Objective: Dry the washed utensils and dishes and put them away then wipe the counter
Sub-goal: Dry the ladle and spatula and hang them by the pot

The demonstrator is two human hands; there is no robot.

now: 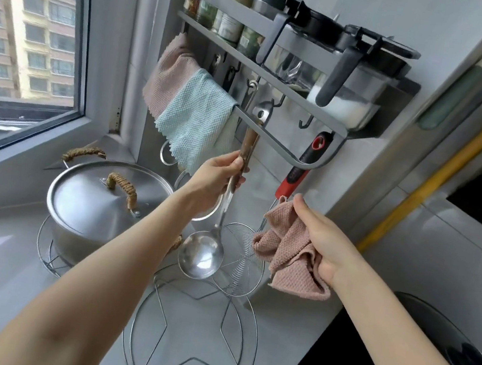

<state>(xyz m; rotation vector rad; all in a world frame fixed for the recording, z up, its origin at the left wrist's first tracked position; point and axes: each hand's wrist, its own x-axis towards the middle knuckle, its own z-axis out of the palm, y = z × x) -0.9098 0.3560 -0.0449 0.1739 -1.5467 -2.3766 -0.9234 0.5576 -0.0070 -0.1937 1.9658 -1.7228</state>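
Noting the grips first: we held the ladle by its wooden handle in our left hand, thumb and fingers pinched round the wood and the bowl hanging straight down. The metal eye at the handle's top sat at a hook under the wall rack. We could not tell whether it was seated on the hook. We judged the step to be putting the ladle away. Pinching high on the handle let the bowl's weight keep the ladle plumb, so only the eye needed steering.

Position of the ladle against the hand: the handle ran through the left hand's pinch. The eye was above the hand, up at the rack. The bowl was well below the hand and below the rack's middle.

Our right hand gripped a crumpled pink cloth, fingers curled into it, below the rack's right end. We judged it was kept in hand because more drying and the counter wipe remained. The cloth lay just beside the wire skimmer, which hung from the rack's right end by its red-and-black handle. The skimmer's mesh was close beside the ladle bowl; contact could not be judged.

A teal cloth and a second pink one were draped over the rack's front rail. A lidded steel pot stood below the rack's left end.
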